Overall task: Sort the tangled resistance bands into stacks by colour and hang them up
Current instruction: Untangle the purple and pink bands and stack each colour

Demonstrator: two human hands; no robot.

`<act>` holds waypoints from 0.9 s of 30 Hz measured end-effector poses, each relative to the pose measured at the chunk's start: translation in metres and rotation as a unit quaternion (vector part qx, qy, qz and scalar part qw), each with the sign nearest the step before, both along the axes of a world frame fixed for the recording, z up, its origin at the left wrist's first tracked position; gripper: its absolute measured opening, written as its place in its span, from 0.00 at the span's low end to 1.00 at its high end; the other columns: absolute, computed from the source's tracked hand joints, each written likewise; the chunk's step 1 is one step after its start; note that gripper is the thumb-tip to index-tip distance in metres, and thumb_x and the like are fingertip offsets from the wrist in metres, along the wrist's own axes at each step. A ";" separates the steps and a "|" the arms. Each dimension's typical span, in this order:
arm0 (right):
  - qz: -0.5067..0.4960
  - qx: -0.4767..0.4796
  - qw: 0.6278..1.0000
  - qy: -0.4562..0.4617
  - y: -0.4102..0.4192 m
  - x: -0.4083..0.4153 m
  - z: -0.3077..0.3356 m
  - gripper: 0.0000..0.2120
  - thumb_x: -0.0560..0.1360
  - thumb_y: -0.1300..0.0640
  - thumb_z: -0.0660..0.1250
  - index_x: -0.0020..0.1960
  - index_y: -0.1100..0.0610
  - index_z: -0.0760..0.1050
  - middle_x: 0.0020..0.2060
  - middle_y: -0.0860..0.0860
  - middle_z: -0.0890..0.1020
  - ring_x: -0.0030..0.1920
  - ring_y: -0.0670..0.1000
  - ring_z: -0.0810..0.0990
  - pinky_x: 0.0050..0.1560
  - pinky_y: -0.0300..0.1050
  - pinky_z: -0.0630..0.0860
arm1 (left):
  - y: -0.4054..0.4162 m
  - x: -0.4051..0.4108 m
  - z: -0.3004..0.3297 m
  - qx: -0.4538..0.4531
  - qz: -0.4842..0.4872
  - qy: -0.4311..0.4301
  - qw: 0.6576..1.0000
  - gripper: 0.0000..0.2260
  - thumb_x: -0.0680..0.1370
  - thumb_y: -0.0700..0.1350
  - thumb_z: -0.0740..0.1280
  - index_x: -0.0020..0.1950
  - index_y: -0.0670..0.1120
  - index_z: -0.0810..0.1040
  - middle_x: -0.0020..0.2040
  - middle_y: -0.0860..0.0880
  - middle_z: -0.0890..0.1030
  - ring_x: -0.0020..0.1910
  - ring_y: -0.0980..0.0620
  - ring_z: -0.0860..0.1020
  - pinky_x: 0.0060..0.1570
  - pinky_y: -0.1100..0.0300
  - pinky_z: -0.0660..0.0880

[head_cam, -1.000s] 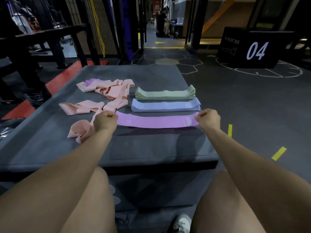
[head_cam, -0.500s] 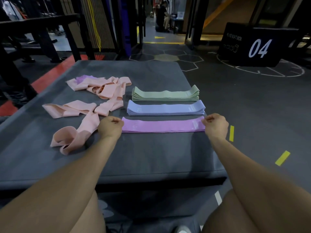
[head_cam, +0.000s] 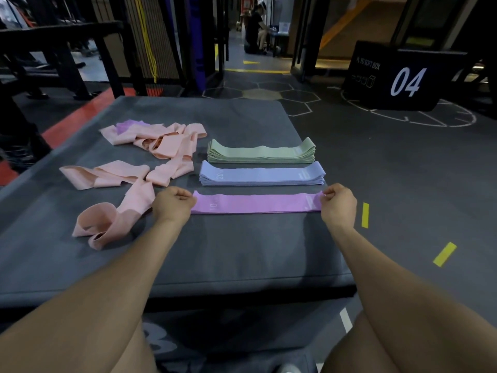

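Observation:
A purple band (head_cam: pixel 256 203) lies flat on the grey mat (head_cam: pixel 231 254), stretched between my hands. My left hand (head_cam: pixel 173 204) pinches its left end and my right hand (head_cam: pixel 337 203) pinches its right end. Behind it sit a neat blue stack (head_cam: pixel 262 175) and, further back, a green stack (head_cam: pixel 261 154). To the left lie tangled peach bands (head_cam: pixel 161 142), with one more purple band (head_cam: pixel 129 126) poking out at the far end. Two loose peach bands (head_cam: pixel 107 173) (head_cam: pixel 115 219) lie nearer me on the left.
A black box marked 04 (head_cam: pixel 403 79) stands on the floor at the back right. Dark racks and frames (head_cam: pixel 80 49) line the back left. A person crouches in the far doorway (head_cam: pixel 255 30). Yellow tape marks (head_cam: pixel 445 253) dot the floor to the right.
The view has tilted and closed in slightly. The purple band has settled flat on the mat in front of the blue stack, with both hands still at its ends.

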State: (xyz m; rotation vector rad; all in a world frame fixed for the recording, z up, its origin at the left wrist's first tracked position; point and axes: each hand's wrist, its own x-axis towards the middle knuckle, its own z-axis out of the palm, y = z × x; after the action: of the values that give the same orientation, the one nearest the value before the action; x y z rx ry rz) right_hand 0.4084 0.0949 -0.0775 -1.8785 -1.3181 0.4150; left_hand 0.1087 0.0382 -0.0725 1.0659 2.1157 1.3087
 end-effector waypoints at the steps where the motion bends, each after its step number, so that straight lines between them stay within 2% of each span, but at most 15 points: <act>1: -0.001 0.001 1.000 -0.005 0.000 -0.001 0.000 0.09 0.75 0.66 0.59 0.50 0.61 0.76 0.50 0.61 0.79 0.49 0.61 0.77 0.50 0.49 0.74 | 0.000 0.000 0.000 -0.003 -0.001 0.002 1.000 0.05 0.72 0.36 0.71 0.47 0.41 0.79 0.42 0.46 0.78 0.42 0.50 0.75 0.44 0.61 0.69; 4: -0.003 0.003 1.000 -0.029 -0.003 -0.002 0.002 0.09 0.75 0.65 0.60 0.54 0.61 0.75 0.54 0.60 0.77 0.53 0.60 0.75 0.51 0.49 0.72 | 0.001 0.000 0.000 -0.002 -0.005 0.005 1.000 0.06 0.72 0.36 0.71 0.43 0.44 0.75 0.41 0.47 0.77 0.42 0.49 0.74 0.44 0.60 0.69; 8: 0.013 0.050 0.989 -0.137 -0.009 -0.008 0.012 0.12 0.75 0.63 0.65 0.58 0.60 0.75 0.57 0.58 0.75 0.58 0.59 0.70 0.56 0.50 0.67 | 0.001 0.001 0.000 0.017 -0.012 0.001 1.000 0.06 0.73 0.37 0.70 0.45 0.44 0.75 0.42 0.47 0.77 0.42 0.50 0.74 0.44 0.61 0.68; 10: 0.089 0.076 0.982 -0.148 -0.012 -0.024 0.018 0.13 0.74 0.60 0.66 0.58 0.59 0.76 0.56 0.56 0.76 0.59 0.57 0.71 0.57 0.48 0.68 | 0.001 0.001 0.001 0.025 -0.014 -0.005 1.000 0.05 0.73 0.38 0.70 0.47 0.42 0.77 0.43 0.47 0.77 0.43 0.50 0.74 0.45 0.62 0.68; 12: 0.207 0.082 0.967 -0.123 -0.015 -0.044 0.022 0.14 0.73 0.56 0.69 0.58 0.58 0.77 0.56 0.54 0.77 0.59 0.55 0.73 0.59 0.46 0.69 | 0.000 0.001 0.001 0.035 -0.014 -0.017 0.999 0.07 0.74 0.39 0.70 0.50 0.39 0.78 0.43 0.46 0.78 0.43 0.50 0.75 0.45 0.63 0.68; 15: 0.359 0.028 0.917 -0.174 -0.019 -0.071 0.023 0.23 0.71 0.48 0.72 0.62 0.55 0.75 0.60 0.52 0.76 0.61 0.53 0.72 0.62 0.47 0.68 | -0.002 0.003 0.003 0.042 -0.016 -0.023 0.999 0.09 0.75 0.40 0.70 0.52 0.37 0.79 0.44 0.47 0.78 0.44 0.50 0.75 0.45 0.63 0.68; 17: 0.410 -0.011 0.886 -0.218 -0.019 -0.081 0.022 0.28 0.69 0.43 0.72 0.65 0.52 0.72 0.63 0.51 0.74 0.63 0.53 0.71 0.64 0.49 0.67 | -0.003 0.004 0.004 0.039 -0.018 -0.016 0.999 0.09 0.75 0.41 0.69 0.52 0.37 0.79 0.44 0.47 0.78 0.44 0.51 0.75 0.45 0.63 0.68; 22: 0.448 -0.043 0.861 -0.238 -0.015 -0.095 0.018 0.33 0.68 0.42 0.71 0.69 0.51 0.68 0.65 0.51 0.73 0.65 0.54 0.70 0.66 0.51 0.66 | -0.003 -0.003 0.003 0.036 -0.028 -0.001 0.999 0.09 0.76 0.40 0.67 0.53 0.37 0.80 0.50 0.43 0.81 0.45 0.51 0.75 0.49 0.60 0.71; 27: 0.437 -0.048 0.869 -0.226 -0.012 -0.096 0.021 0.27 0.71 0.47 0.71 0.68 0.52 0.69 0.63 0.51 0.75 0.62 0.54 0.72 0.65 0.51 0.68 | -0.003 -0.007 0.001 0.024 -0.041 -0.013 0.999 0.08 0.75 0.35 0.67 0.53 0.38 0.80 0.51 0.41 0.82 0.44 0.52 0.76 0.51 0.58 0.73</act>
State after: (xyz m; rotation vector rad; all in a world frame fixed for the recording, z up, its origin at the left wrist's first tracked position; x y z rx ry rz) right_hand 0.3127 0.0827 -0.0563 -1.3827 -2.5056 0.5013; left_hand 0.1013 0.0349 -0.0715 1.1384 2.0085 1.3335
